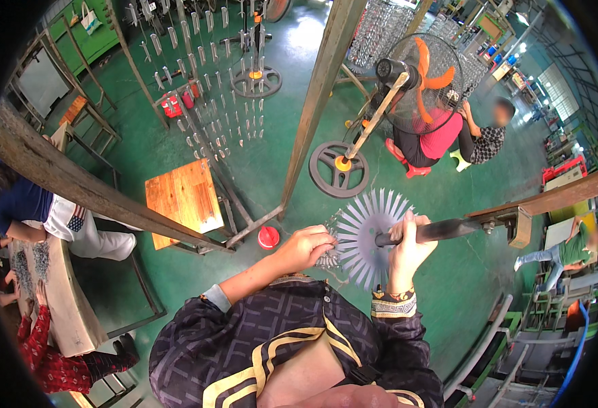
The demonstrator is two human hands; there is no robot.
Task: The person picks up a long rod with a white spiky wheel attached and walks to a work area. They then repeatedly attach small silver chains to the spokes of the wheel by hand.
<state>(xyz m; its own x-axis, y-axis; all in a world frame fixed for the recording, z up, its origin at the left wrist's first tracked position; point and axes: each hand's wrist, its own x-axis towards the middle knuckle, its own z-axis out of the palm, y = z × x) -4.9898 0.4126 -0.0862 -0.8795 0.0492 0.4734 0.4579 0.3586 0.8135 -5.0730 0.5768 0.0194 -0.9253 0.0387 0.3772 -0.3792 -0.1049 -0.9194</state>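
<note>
A grey metal disc [369,255] with many long slotted fins round its rim stands in front of me, partly smeared as if turning. A dark round shaft [445,230] comes to its middle from the right. My right hand [408,253] is closed round this shaft beside the disc, thumb raised. At the disc's left edge my left hand [307,246] is closed in a pinch. Small silvery metal pieces [329,256] hang in a cluster at its fingertips, close to the fins; their exact shape is too small to tell.
A rusty beam [550,197] carries the shaft. Ahead stand a metal post [319,102], an orange-bladed fan [424,78] and a wooden stool [183,202]. Hanging metal parts [210,75] fill the upper left. A red-lidded container [269,236] sits on the floor. Co-workers sit left and far right.
</note>
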